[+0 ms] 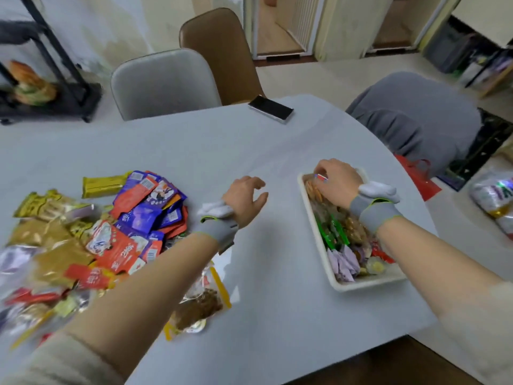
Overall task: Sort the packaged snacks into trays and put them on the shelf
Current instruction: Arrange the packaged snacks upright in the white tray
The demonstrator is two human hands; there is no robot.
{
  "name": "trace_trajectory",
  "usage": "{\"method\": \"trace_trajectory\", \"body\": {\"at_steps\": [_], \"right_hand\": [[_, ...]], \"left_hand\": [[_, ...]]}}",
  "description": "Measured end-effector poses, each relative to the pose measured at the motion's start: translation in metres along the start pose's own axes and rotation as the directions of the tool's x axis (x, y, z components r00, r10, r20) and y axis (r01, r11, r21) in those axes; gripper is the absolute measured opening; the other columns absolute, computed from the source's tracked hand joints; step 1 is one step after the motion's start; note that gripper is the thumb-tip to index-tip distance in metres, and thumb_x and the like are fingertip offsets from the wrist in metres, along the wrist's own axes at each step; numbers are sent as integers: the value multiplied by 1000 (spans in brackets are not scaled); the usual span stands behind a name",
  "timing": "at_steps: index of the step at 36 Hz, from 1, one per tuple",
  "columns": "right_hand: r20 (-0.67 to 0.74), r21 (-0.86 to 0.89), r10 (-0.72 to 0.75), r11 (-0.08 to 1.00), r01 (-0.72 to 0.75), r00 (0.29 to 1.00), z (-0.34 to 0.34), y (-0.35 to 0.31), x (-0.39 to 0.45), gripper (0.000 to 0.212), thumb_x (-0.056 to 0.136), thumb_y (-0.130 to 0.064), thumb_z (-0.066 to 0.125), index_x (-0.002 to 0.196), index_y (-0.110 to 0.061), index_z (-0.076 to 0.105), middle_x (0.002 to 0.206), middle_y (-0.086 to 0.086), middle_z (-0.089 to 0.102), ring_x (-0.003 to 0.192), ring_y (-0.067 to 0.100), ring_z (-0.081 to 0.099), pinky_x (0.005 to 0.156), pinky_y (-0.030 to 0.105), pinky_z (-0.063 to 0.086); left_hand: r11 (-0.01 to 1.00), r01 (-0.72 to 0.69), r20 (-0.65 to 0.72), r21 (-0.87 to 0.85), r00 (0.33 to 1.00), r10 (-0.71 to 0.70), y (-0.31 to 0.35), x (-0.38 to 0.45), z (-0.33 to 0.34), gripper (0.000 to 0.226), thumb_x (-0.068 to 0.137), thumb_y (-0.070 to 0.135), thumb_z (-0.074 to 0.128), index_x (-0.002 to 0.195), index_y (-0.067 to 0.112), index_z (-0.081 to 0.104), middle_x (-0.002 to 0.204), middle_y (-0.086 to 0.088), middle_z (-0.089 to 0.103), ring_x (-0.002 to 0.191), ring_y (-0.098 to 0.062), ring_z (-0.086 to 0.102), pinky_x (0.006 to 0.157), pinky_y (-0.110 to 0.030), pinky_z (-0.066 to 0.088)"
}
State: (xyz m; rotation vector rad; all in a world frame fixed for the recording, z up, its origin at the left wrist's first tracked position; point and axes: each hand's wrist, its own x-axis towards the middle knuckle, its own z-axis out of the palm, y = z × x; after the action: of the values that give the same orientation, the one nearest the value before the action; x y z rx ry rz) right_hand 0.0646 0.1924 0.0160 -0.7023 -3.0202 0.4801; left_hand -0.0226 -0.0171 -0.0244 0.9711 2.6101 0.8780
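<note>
Right-hand fingers (pixel 319 173) curled, pinching a small red-and-white packet (pixel 321 177) at the far end of the tray (pixel 361 286). Right hand (pixel 337 182) low over that end, wrist wrapped in a grey band. Left-hand fingers (pixel 256 187) loosely spread, gripping nothing; left hand (pixel 244 198) hovering above bare desk (pixel 249 140), between tray and pile.

Tray near the desk's right edge, already well filled: green, purple, brown and red packs side by side along its length. To the left, a large unsorted pile of snacks (pixel 111 232) spread over the desk, with purple, red, gold and clear wrappers overlapping. One clear pack with yellow edges (pixel 200 301) lying apart, under the left forearm.

Judged from this: sorting partly done, one tray close to full, most snacks not yet sorted, nothing on a shelf. Only one tray in sight. Phone (pixel 270 108) on the desk's far edge, chairs beyond.
</note>
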Motion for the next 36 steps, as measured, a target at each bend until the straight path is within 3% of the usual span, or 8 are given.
{"method": "trace_trajectory", "body": {"at_steps": [4, 7, 15, 18, 21, 25, 32, 36], "right_hand": [[16, 30, 138, 990, -138, 990, 6, -1, -19, 19, 89, -23, 56, 98, -9, 65, 109, 15, 66, 100, 37, 59, 84, 39, 48], [0, 11, 290, 957, -290, 957, 8, 12, -48, 22, 89, -20, 55, 103, -5, 63, 112, 18, 64, 103, 38, 58, 84, 37, 45], [-22, -27, 552, 833, -552, 834, 35, 32, -131, 33, 91, -16, 50, 120, -1, 51, 122, 26, 52, 110, 43, 51, 88, 42, 42], [-36, 11, 490, 871, -490, 871, 47, 15, -146, 24, 87, -13, 52, 107, -1, 58, 115, 24, 57, 103, 40, 55, 78, 36, 41], [-36, 81, 312, 948, -308, 949, 60, -17, -150, 26, 90, -15, 54, 113, -4, 59, 118, 17, 57, 109, 34, 54, 88, 35, 40], [60, 194, 66, 978, -77, 996, 80, -66, -140, 27, 92, -17, 55, 117, -6, 56, 119, 13, 55, 109, 29, 54, 92, 33, 39], [376, 226, -126, 973, 41, 918, 135, -117, -144, 39, 92, -24, 56, 128, -9, 48, 128, 11, 51, 114, 27, 53, 95, 32, 42], [473, 225, -127, 974, 20, 872, 160, -132, -151, 55, 89, -24, 62, 136, -8, 38, 135, 14, 47, 122, 30, 49, 97, 31, 37]], "left_hand": [[995, 95, 50, -12, 994, -94, -21, -24, -12, 27, 91, 24, 57, 115, 13, 63, 109, -3, 68, 106, -22, 60, 90, -28, 42], [990, 141, 114, -28, 984, -136, -19, -40, -8, 26, 90, 25, 57, 113, 16, 65, 107, -1, 69, 104, -21, 62, 88, -27, 44], [994, 66, 386, -85, 922, -28, 5, -76, 20, 33, 90, 25, 54, 121, 15, 60, 113, -1, 67, 105, -20, 61, 93, -29, 46], [997, 44, 417, -66, 909, -13, 7, -92, 25, 34, 91, 24, 52, 123, 14, 59, 115, -1, 65, 107, -20, 59, 91, -27, 44], [999, 10, 428, -32, 904, 5, 3, -112, 24, 34, 92, 24, 52, 124, 14, 58, 117, -1, 64, 109, -20, 57, 92, -27, 43], [998, 57, 339, 18, 939, -59, -26, -129, 14, 33, 91, 22, 53, 123, 15, 58, 117, -1, 64, 111, -20, 57, 93, -27, 42], [972, 206, 110, 110, 970, -218, -85, -192, -2, 32, 88, 14, 57, 120, 13, 60, 120, -6, 59, 115, -26, 53, 94, -30, 37], [939, 281, 132, 196, 942, -309, -102, -223, 3, 49, 81, 17, 62, 130, 17, 53, 128, -6, 53, 120, -29, 48, 97, -36, 42]]}}
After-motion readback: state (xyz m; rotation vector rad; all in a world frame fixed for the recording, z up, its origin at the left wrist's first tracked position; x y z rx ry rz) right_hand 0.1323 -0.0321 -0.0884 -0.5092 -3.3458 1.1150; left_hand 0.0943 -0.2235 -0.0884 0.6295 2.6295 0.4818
